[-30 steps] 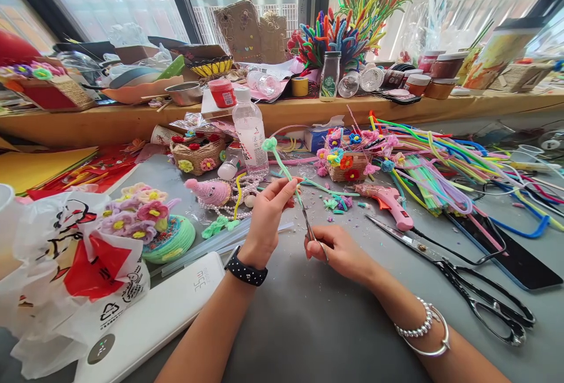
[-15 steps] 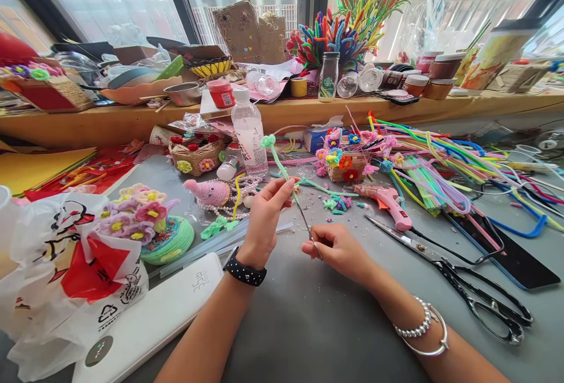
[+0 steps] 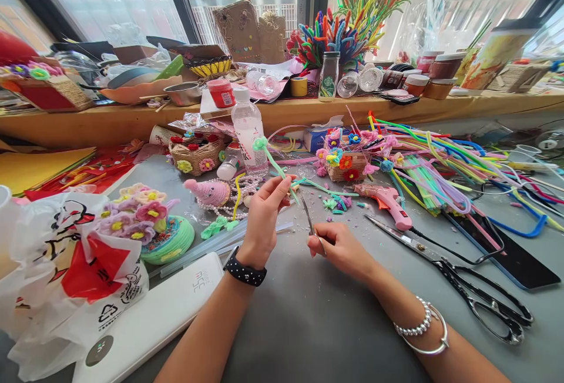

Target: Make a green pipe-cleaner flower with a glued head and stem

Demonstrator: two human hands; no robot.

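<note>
My left hand pinches a light green pipe-cleaner stem near its lower end. The stem slants up to the left and ends in a small curled bud. My right hand grips small metal scissors, whose thin blades point up toward the stem and stand a little apart from it. Both hands hover over the grey table. A black watch sits on my left wrist, and bead and metal bracelets are on my right wrist.
Large black-handled scissors and a pink glue gun lie to the right, beside a heap of coloured pipe cleaners. A white power bank, a plastic bag, flower baskets and a bottle crowd the left and back.
The stem's bud has swung to the left. The small scissors have come away from the stem and now stand a little to its right.
</note>
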